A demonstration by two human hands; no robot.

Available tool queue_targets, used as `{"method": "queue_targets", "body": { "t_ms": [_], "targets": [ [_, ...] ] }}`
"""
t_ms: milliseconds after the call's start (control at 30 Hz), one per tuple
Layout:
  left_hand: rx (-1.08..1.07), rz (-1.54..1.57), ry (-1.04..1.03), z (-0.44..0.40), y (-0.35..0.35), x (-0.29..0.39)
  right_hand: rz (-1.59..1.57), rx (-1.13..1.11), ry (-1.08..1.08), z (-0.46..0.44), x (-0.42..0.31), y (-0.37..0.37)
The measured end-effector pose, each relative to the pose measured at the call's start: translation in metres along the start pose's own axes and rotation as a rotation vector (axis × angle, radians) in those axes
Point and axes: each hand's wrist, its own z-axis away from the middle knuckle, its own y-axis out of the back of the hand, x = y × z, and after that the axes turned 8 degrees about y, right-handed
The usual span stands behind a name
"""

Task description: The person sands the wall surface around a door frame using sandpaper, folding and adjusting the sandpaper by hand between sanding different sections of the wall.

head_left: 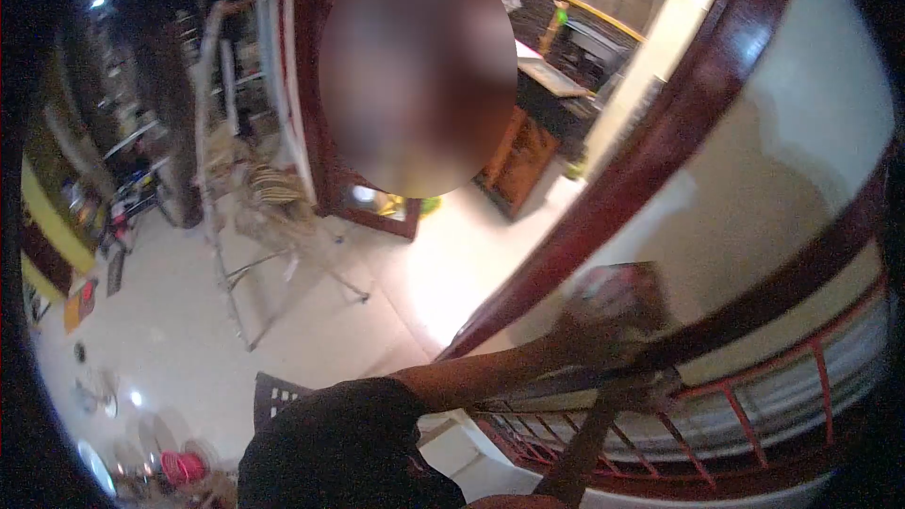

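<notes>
Two hands show close together in my view. The left hand has its fingers closed on a blurred reddish-grey bundle, close to the wall panel; I can't tell whether they touch. Just below those fingers, the right hand is beside the dark wooden beam, near the red railing; I can't tell whether its fingers are wide or narrow. Above the left fingers, the panel has a pale part and a tan part, though shadow may explain some of that. I'd judge the handling under way; how much is done or left, I can't read from here.
</notes>
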Motion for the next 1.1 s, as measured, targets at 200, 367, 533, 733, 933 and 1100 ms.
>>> {"method": "queue_targets", "body": {
  "t_ms": [200, 367, 533, 733, 933, 1100],
  "targets": [
    [0.434, 0.253, -0.036, -0.085, -0.023, 0.017, -0.114, -0.078, -0.289, -0.089, -0.127, 0.023],
    [0.469, 0.3, -0.097, -0.084, 0.019, 0.039, -0.177, -0.207, -0.139, -0.092, -0.122, 0.038],
    [0.444, 0.046, -0.207, -0.094, 0.015, 0.056, -0.147, -0.211, -0.029, -0.094, -0.119, 0.041],
    [0.682, 0.082, -0.32, -0.187, 0.04, 0.08, 0.059, -0.074, 0.005, -0.096, -0.151, 0.031],
    [0.559, 0.195, -0.215, -0.14, 0.037, 0.095, -0.111, -0.084, 0.039, -0.096, -0.156, 0.038],
    [0.384, -0.185, -0.183, -0.068, 0.043, 0.074, 0.055, -0.031, 0.0, -0.097, -0.157, 0.032]
  ]
}}
